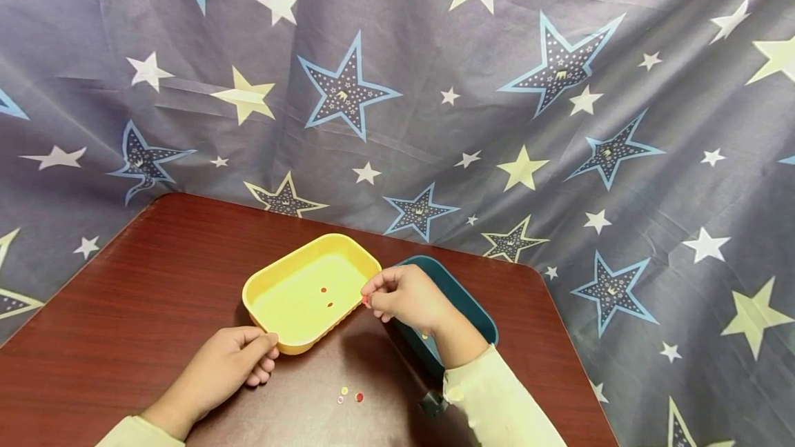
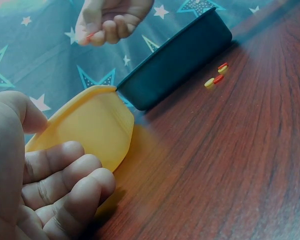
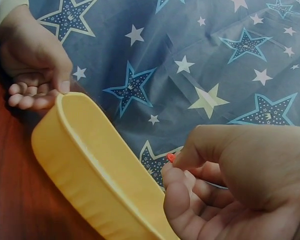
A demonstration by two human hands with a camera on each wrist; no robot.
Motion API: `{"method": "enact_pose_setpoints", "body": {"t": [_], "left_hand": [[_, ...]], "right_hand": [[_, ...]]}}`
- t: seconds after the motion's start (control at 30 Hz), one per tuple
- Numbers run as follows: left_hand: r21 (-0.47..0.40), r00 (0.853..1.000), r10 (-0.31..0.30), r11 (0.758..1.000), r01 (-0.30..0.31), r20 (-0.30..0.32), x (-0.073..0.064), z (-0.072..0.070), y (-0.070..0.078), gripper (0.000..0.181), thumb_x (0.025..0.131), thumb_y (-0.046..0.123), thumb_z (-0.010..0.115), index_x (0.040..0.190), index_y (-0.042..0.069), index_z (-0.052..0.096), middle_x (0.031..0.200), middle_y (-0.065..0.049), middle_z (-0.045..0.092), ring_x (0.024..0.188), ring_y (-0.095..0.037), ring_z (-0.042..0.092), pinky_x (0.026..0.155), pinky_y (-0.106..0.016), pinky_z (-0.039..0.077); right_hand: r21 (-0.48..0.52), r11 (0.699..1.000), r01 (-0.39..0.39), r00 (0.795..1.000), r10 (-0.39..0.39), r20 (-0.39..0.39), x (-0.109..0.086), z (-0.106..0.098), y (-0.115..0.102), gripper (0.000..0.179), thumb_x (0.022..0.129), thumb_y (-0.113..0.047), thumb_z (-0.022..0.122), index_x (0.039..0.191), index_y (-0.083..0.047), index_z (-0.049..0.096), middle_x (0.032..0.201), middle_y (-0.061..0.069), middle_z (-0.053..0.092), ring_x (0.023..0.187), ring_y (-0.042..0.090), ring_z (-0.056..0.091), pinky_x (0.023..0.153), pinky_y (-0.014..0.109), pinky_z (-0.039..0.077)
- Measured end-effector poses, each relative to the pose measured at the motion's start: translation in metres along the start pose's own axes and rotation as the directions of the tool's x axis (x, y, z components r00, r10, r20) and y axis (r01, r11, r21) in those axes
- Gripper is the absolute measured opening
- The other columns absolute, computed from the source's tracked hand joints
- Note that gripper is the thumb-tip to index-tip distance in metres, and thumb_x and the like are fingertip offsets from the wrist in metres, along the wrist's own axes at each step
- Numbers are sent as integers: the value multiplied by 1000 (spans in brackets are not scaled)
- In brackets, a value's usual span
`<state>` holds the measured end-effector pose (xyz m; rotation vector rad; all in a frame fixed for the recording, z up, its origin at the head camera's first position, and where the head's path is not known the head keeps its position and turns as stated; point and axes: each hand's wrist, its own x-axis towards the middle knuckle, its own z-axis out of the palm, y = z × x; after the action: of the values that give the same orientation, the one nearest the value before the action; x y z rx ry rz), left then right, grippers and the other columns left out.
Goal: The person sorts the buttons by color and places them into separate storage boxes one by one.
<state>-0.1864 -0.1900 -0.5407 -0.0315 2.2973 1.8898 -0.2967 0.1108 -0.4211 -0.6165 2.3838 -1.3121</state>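
Observation:
Between thumb and fingertips, my right hand [image 1: 413,299] pinches a small red button [image 3: 171,157]. It is at the right rim of a yellow tray [image 1: 257,281], above table height. My left hand [image 1: 232,361] grips the tray's near-left corner, with the thumb on the rim and the fingers curled below it outside. Two red buttons [image 1: 324,290] lie on the tray's floor. A dark teal tray [image 1: 456,288] stands to the right, partly hidden by my right hand and forearm; a yellow button [image 1: 425,336] shows inside it.
Several loose buttons [image 1: 359,397], red, yellow and pale, lie on the reddish-brown table [image 1: 155,281] in front of the trays. A star-patterned curtain [image 1: 410,130] hangs right behind the table's far edge. A small dark object [image 1: 433,403] is beside my right cuff.

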Motion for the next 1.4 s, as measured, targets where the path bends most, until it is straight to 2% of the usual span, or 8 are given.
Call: {"method": "enact_pose_setpoints", "body": {"t": [0.13,0.3,0.47,0.8,1.03,1.2,1.27,1.4], "left_hand": [[2,1000,-2,1000,2,2,0,0,0,43,107,37,62,94,-3,71,78,-9,71,63,-15,68,60,-34,64],[5,1000,-1,1000,1,3,-1,1,1,43,106,38,63,93,-3,71,78,-9,70,62,-16,68,59,-34,64],[3,1000,1,1000,-1,9,-1,2,1,44,106,39,63,93,-3,71,77,-9,70,62,-15,68,59,-34,64],[-5,1000,7,1000,-7,13,-1,1,4,45,105,39,64,93,-4,70,77,-10,70,61,-15,67,58,-34,63],[-8,1000,9,1000,-9,15,-1,1,4,44,106,38,63,93,-4,70,78,-10,70,61,-16,68,58,-35,64],[-13,1000,13,1000,-13,20,0,0,2,45,106,39,64,93,-3,70,78,-11,70,61,-15,67,59,-35,64],[-8,1000,16,1000,-15,17,1,0,2,44,106,39,64,93,-3,70,78,-10,70,62,-16,67,59,-35,64],[10,1000,15,1000,-15,8,1,0,2,44,105,40,64,92,-1,71,78,-9,71,62,-16,68,59,-35,64]], "right_hand": [[14,1000,-26,1000,26,0,11,-2,-6,8,94,-11,74,98,-6,79,80,8,74,66,18,67,64,31,64],[39,998,-55,998,56,-12,22,-2,-11,11,94,-11,75,101,-3,79,91,19,76,67,19,68,65,32,65],[68,995,-74,997,76,-28,35,-1,-8,7,94,-8,74,98,-6,79,96,21,76,70,25,68,66,33,65],[79,991,-105,993,109,-52,53,8,-6,7,95,-8,74,97,-3,78,85,10,72,68,20,63,67,34,65],[83,988,-133,987,139,-76,60,16,-6,5,94,-9,76,93,-5,78,95,25,74,63,19,62,69,39,66],[78,986,-148,984,155,-88,62,18,-6,5,94,-9,77,94,-4,78,83,12,73,63,18,63,72,42,67],[88,985,-149,984,157,-86,63,19,-6,6,94,-8,77,94,-2,78,80,7,72,63,19,63,69,39,66],[112,981,-156,983,166,-79,64,20,-4,7,94,-8,77,94,-1,77,82,10,72,63,19,63,67,34,64]]}}
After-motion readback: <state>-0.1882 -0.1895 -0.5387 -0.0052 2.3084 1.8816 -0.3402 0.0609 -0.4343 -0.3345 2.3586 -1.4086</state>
